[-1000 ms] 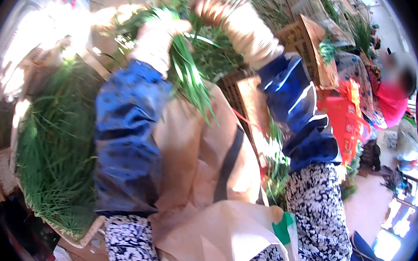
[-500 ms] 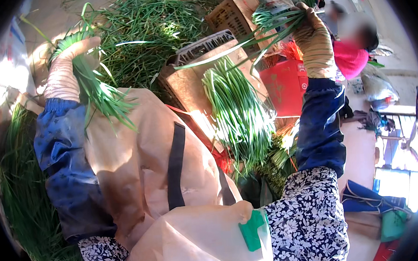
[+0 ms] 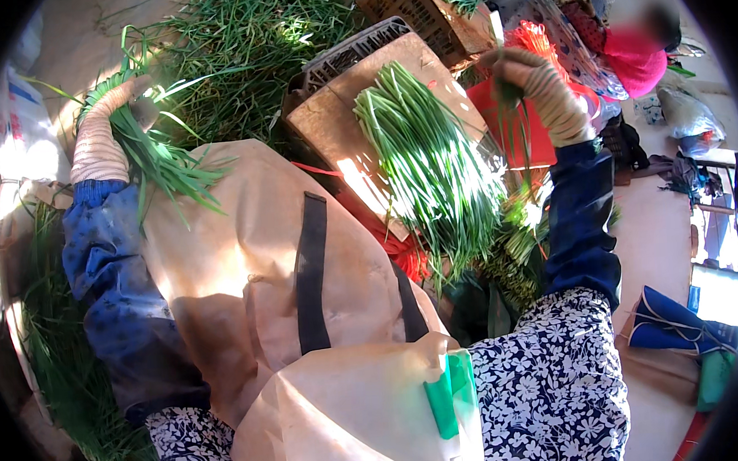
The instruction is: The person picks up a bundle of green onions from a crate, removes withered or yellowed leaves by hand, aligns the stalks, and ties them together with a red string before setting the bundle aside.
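Brown board [image 3: 320, 117], laid over a dark crate [image 3: 356, 54], is used as the surface between the two hands, and one of its edges is caught by a strip of sunlight. On it a neat bundle [image 3: 432, 163] of long, thin green stalks is laid side by side, its tips hung over the near edge. At the left, a bunch [image 3: 162, 163] of flat green leaves is grasped by the left hand [image 3: 108, 115], the blades spilled down toward the apron [image 3: 218, 248]. At the right, a few thin strands [image 3: 509, 95] are pinched in the curled fingers of the right hand [image 3: 535, 72] and hung in front of a red box [image 3: 488, 109]; how many are held cannot be told. Beyond the apron, the ground is covered by a loose, tangled heap [image 3: 244, 48] of greens, part sunlit, part shaded. Another pile [image 3: 64, 359] is seen along the left side, partly hidden by the left sleeve [image 3: 127, 287]. Behind the board, a second crate [image 3: 411, 17] is set at a tilt. Farther into the room, a person in pink [image 3: 633, 58] is seen at the upper right, near a clear bag [image 3: 687, 118]. Pale floor [image 3: 651, 213] is shown down the right side, where a blue folded thing [image 3: 674, 322] is placed and the rim is whitened by bright light.
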A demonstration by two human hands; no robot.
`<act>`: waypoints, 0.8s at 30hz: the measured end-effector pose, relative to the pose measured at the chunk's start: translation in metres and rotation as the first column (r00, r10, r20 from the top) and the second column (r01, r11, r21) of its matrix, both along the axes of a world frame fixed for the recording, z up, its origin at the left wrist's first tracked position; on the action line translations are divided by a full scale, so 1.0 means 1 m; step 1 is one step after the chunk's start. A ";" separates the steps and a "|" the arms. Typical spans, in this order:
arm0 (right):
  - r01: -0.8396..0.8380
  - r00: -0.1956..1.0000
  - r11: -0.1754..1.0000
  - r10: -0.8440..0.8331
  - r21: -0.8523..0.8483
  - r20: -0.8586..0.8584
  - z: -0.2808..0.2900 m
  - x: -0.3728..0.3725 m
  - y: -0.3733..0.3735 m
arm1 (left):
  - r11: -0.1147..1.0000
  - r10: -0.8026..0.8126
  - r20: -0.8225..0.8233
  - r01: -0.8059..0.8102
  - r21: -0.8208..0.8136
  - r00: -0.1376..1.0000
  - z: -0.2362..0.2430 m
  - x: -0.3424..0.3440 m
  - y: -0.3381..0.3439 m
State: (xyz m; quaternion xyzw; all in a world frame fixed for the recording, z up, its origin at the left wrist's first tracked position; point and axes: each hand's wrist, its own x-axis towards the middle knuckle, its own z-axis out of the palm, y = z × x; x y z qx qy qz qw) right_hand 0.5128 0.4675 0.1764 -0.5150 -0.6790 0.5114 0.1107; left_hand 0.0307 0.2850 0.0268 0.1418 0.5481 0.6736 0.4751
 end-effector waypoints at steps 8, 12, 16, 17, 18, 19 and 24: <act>-0.191 0.924 0.927 0.059 0.323 0.378 -0.123 -0.015 -0.021 | 0.998 -0.065 -0.088 0.063 -0.017 0.994 0.008 0.004 0.002; -0.370 0.785 0.851 0.071 0.373 0.616 -0.109 -0.030 -0.017 | 1.000 0.026 -0.160 -0.028 -0.011 0.987 0.004 0.009 0.000; -0.321 0.806 0.798 -0.052 0.509 0.589 -0.120 -0.046 0.013 | 0.998 0.010 -0.166 -0.020 -0.059 0.986 0.006 -0.009 -0.001; -0.330 0.830 0.700 -0.105 0.634 0.548 -0.127 -0.054 0.016 | 0.998 0.013 -0.156 -0.022 -0.058 0.988 0.004 -0.010 -0.001; -0.331 0.859 0.584 -0.139 0.741 0.493 -0.134 -0.069 0.016 | 0.997 0.012 -0.151 -0.024 -0.076 0.988 0.000 -0.014 -0.005; -0.358 0.864 0.599 -0.079 0.716 0.498 -0.142 -0.071 0.023 | 0.997 -0.003 -0.137 -0.009 -0.083 0.991 -0.004 -0.018 -0.002; -0.461 0.786 0.748 0.095 0.477 0.611 -0.165 -0.063 0.020 | 0.993 0.066 -0.113 -0.077 -0.089 0.991 0.006 0.001 0.002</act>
